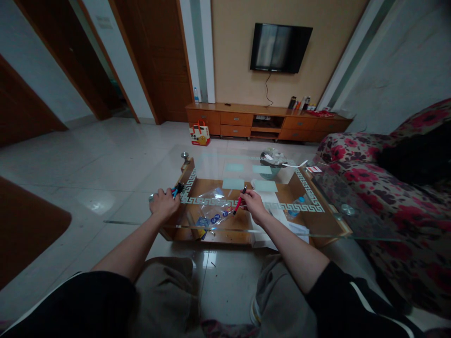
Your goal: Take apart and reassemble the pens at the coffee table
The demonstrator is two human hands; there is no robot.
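My right hand (254, 204) holds a red pen (240, 200) with a black cap, its tip slanting down toward a clear plastic bag (213, 207) lying on the glass coffee table (246, 171). My left hand (163, 203) is closed around a small bundle of dark and blue pens (177, 189) at the table's left edge. The bag holds small blue and white items. Both forearms reach out from above my knees.
A glass bowl (273, 162) with white scraps stands at the table's far side, and papers lie on the lower wooden shelf. A floral sofa (394, 188) runs along the right. A TV cabinet (268, 122), a wall TV and a small gift bag (199, 133) are further back.
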